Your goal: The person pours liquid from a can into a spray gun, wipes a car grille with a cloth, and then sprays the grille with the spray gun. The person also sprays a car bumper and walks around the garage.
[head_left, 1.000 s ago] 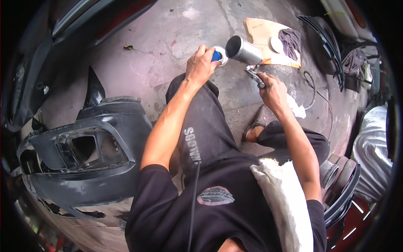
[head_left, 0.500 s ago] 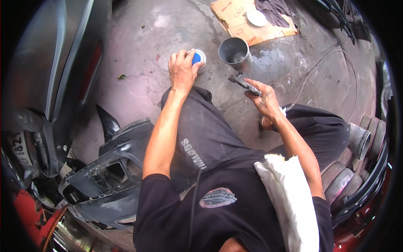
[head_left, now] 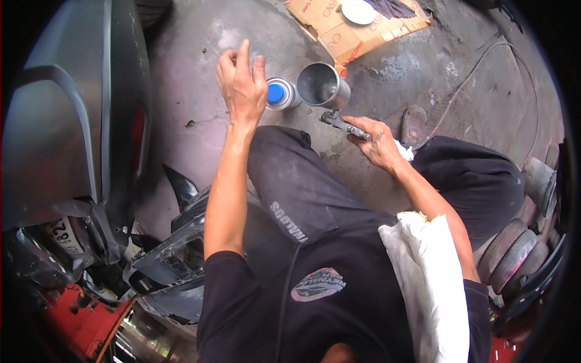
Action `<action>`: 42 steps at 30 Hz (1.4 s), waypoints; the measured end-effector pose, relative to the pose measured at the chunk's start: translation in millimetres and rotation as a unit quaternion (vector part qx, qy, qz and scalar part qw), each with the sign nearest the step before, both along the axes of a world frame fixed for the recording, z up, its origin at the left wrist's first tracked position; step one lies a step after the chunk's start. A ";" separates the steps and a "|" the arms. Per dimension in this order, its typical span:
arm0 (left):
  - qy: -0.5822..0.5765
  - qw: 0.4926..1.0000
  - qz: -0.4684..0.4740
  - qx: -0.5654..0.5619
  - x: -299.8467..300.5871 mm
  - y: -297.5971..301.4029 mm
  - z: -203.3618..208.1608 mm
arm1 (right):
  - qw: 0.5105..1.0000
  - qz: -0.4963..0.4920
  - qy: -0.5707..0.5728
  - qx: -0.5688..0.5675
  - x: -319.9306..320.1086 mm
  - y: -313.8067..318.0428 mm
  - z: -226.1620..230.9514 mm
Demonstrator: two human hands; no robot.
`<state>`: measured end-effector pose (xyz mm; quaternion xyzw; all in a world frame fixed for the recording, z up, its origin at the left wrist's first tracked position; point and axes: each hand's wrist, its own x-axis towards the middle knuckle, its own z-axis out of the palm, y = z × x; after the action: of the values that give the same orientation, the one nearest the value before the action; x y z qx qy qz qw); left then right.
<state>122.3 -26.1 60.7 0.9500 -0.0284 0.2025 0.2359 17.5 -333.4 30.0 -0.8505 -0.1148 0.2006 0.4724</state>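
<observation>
The right fingers (head_left: 359, 123) are wrapping round one spray gun (head_left: 343, 124), gripping its near end. The gun's long axis is running aslant, its far end pointing forward and to the left, away from the right hand (head_left: 378, 143). One grey cup (head_left: 342, 94) is sitting above the gun, just ahead and left of those fingers; its round mouth is facing up and slightly forward, and its base is lying toward the gun.

The left hand (head_left: 242, 89) is holding nothing: its fingers are standing spread, the index pointing forward, the thumb apart, the others bending. One can (head_left: 292, 98) is standing upright just right of the left fingers, its axis pointing upward, with one blue cap (head_left: 276, 92) on top; whether hand and can are touching, I cannot tell.

Ahead of both sets of fingers, one cardboard sheet (head_left: 351, 41) is lying on the floor, carrying one white lid (head_left: 358, 11) and one dark cloth (head_left: 394, 7). One hose (head_left: 463, 86) is curving well to the right of the right fingers.
</observation>
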 end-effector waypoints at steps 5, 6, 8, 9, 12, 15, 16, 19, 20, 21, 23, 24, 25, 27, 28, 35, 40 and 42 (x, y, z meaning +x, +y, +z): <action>0.172 0.984 0.041 0.028 37.5 -34.4 -41.3 | 1.000 -0.008 0.010 0.019 -9.1 -7.9 -5.7; 0.312 0.948 0.063 0.019 37.9 -33.4 -74.8 | 1.000 -0.002 0.018 0.016 -16.7 -11.3 -6.6; 0.208 0.976 -0.008 0.061 63.0 -32.2 -95.6 | 1.000 0.004 -0.010 0.004 -6.6 -11.2 -8.2; 0.184 0.978 -0.043 0.087 38.6 -26.0 -101.9 | 0.999 -0.016 0.005 0.045 -7.7 -12.4 -10.2; 0.088 0.994 -0.018 0.060 29.5 -26.2 -85.2 | 0.999 0.012 -0.010 0.048 -2.6 -4.2 -0.1; 0.088 0.996 0.022 0.021 22.0 -23.4 -66.2 | 0.999 -0.009 -0.006 0.053 -1.9 -3.0 2.8; 0.130 0.991 -0.007 0.042 4.6 -21.7 -53.7 | 0.999 -0.015 0.007 0.050 -2.4 -4.1 3.6; 0.251 0.965 -0.053 0.046 -34.7 -8.5 -42.9 | 0.998 -0.024 0.036 0.044 -1.1 -3.7 2.1; 0.289 0.954 -0.063 0.038 -41.2 -1.2 -44.6 | 0.998 -0.024 0.040 0.047 -1.8 -3.9 -1.8; 0.280 0.958 -0.052 0.028 -39.3 5.8 -45.8 | 0.998 -0.023 0.043 0.047 -1.1 -5.4 -3.4; 0.260 0.965 -0.033 0.010 -28.4 28.7 -46.3 | 0.999 -0.002 0.031 0.036 -4.7 -4.5 -3.4; 0.279 0.960 0.000 -0.006 -22.3 36.5 -33.3 | 0.999 0.001 0.033 0.037 -7.1 -5.8 -4.5; 0.276 0.961 0.024 -0.006 -15.7 52.8 -30.2 | 0.999 0.005 0.035 0.037 -8.8 -6.8 -5.6; 0.279 0.957 0.077 0.028 1.0 85.5 -21.5 | 0.998 0.016 0.046 0.036 -13.8 -10.6 -11.6; 0.280 0.952 0.105 0.062 12.0 99.9 -15.8 | 0.998 0.011 0.051 0.042 -17.1 -12.8 -14.0; 0.275 0.927 0.246 0.068 38.3 247.2 -78.4 | 0.995 0.015 0.059 0.077 -24.7 -23.9 -33.2; 0.230 0.904 0.316 0.174 66.3 180.6 -39.2 | 0.997 -0.025 0.008 0.079 -25.7 -35.4 -47.5; 0.107 0.962 0.203 0.150 83.0 127.1 -26.2 | 0.996 -0.037 0.009 0.081 -21.4 -32.0 -43.4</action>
<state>205.3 101.0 34.6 0.9764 0.1604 0.1367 0.0467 -3.9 -365.4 -13.5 -0.8112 -0.0952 0.1811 0.5479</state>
